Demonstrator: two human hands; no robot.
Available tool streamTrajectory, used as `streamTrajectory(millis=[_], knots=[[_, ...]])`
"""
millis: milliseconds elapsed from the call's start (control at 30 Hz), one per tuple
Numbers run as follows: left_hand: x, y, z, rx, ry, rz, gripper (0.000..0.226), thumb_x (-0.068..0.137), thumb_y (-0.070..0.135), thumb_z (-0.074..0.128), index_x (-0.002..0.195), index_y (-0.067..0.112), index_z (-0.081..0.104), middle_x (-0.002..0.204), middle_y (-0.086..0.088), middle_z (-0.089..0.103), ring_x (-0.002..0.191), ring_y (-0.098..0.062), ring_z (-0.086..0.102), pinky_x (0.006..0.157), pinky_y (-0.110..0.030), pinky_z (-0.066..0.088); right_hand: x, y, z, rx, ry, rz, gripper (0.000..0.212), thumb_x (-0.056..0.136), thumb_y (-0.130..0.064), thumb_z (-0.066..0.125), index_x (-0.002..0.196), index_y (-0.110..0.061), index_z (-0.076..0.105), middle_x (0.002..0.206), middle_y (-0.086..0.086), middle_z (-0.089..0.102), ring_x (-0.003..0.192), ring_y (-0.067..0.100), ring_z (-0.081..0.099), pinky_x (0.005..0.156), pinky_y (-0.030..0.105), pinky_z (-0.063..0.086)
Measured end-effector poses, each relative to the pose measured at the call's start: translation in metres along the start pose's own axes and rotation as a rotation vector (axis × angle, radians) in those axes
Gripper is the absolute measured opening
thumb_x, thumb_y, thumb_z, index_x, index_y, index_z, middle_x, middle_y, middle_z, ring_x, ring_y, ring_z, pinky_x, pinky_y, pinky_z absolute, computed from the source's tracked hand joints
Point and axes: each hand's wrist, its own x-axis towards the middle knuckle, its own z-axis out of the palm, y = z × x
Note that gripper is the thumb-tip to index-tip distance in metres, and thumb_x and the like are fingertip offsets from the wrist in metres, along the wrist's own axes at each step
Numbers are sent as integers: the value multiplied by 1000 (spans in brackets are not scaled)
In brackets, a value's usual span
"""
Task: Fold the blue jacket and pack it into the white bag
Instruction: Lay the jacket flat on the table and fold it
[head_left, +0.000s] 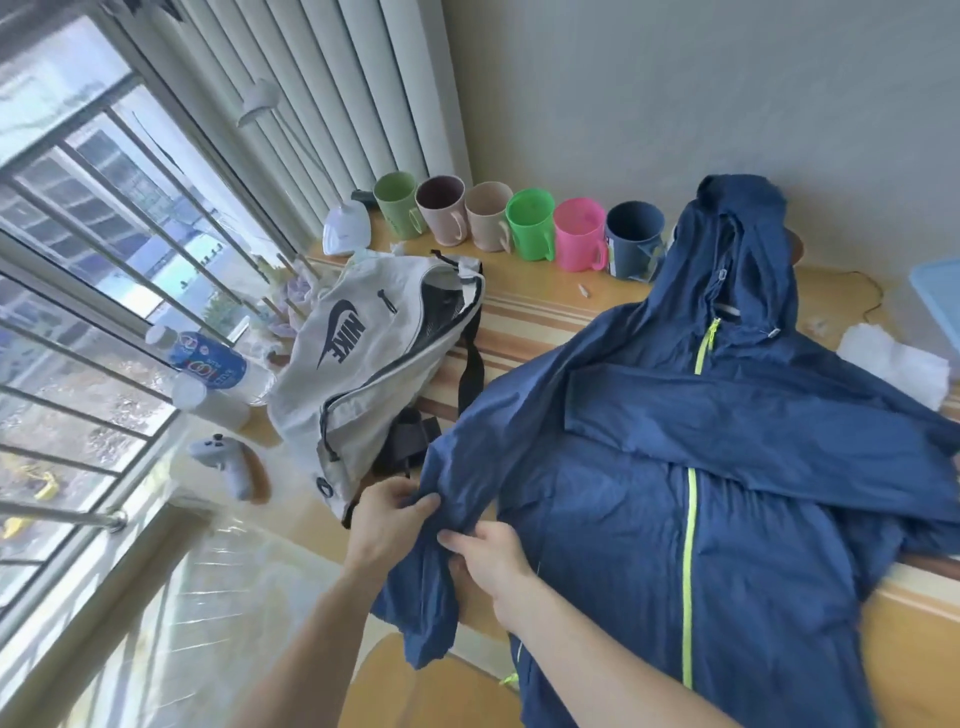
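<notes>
A blue hooded jacket (691, 447) with a neon-yellow zip lies front-up on the wooden table, hood toward the wall. One sleeve is folded across the chest; the other sleeve hangs off the table's near-left edge. My left hand (387, 512) pinches that hanging sleeve near the shoulder. My right hand (493, 558) grips the same sleeve a little lower, close beside the left. The white bag (363, 358) with a black logo lies to the left of the jacket, its zip partly open and its black strap trailing toward the jacket.
Several coloured mugs (530, 223) line the back of the table (540, 306) by the wall. A water bottle (208, 358), a white controller (228, 462) and a small white lamp (345, 231) sit on the left by the barred window. White cloth (893, 364) lies at right.
</notes>
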Motion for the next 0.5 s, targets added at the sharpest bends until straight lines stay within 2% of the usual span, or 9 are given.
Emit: streamTrajectory(millis=[67, 100, 167, 233, 267, 333, 400, 500], knots=[[0, 15, -10, -340, -83, -142, 24, 88, 19, 78, 65, 19, 72, 75, -3, 77, 80, -28, 74, 78, -42, 59, -17, -21, -19, 66, -15, -81, 11, 95, -16, 65, 92, -10, 73, 104, 8, 80, 93, 19, 73, 81, 26, 55], [-2, 24, -12, -482, -182, -190, 27, 90, 22, 77, 64, 19, 70, 77, -7, 74, 77, -27, 71, 74, -40, 55, -25, -33, -33, 92, -18, -122, 14, 96, -17, 63, 85, -10, 69, 104, 12, 79, 94, 22, 73, 86, 31, 53], [-2, 46, -7, -672, -359, -247, 15, 92, 28, 73, 82, 17, 71, 93, -13, 71, 83, -28, 67, 73, -37, 50, -38, -58, -70, 100, -30, -203, 13, 97, -22, 61, 88, -13, 63, 108, 19, 75, 96, 24, 71, 90, 39, 53], [-2, 73, 9, -754, -456, -280, 29, 93, 35, 71, 106, 9, 72, 112, -18, 70, 97, -35, 63, 80, -38, 51, -52, -86, -108, 66, -6, -275, 14, 98, -27, 60, 96, -13, 61, 105, 14, 72, 94, 24, 68, 84, 41, 53], [-3, 89, 21, -789, -507, -286, 37, 93, 40, 71, 108, 6, 71, 112, -18, 66, 98, -36, 61, 81, -38, 50, -58, -99, -128, 25, 25, -297, 16, 97, -28, 62, 98, -13, 62, 102, 10, 72, 93, 23, 68, 81, 40, 51], [-9, 119, 48, -850, -564, -311, 38, 93, 48, 69, 95, 10, 66, 101, -17, 69, 85, -32, 67, 77, -35, 54, -71, -125, -167, -79, 81, -317, 17, 96, -29, 65, 99, -12, 67, 101, 2, 76, 93, 21, 72, 82, 39, 51], [-10, 140, 76, -943, -520, -386, 39, 90, 54, 69, 89, 17, 55, 91, -14, 69, 74, -27, 70, 74, -37, 57, -75, -143, -205, -209, 116, -308, 15, 94, -27, 70, 102, -14, 73, 106, 3, 79, 100, 22, 75, 91, 39, 53], [-5, 148, 111, -1030, -430, -382, 47, 87, 57, 69, 88, 11, 64, 64, -10, 69, 58, -22, 68, 62, -34, 55, -72, -144, -256, -333, 162, -258, 21, 85, -31, 79, 103, -19, 78, 106, -1, 80, 104, 18, 74, 99, 35, 52]])
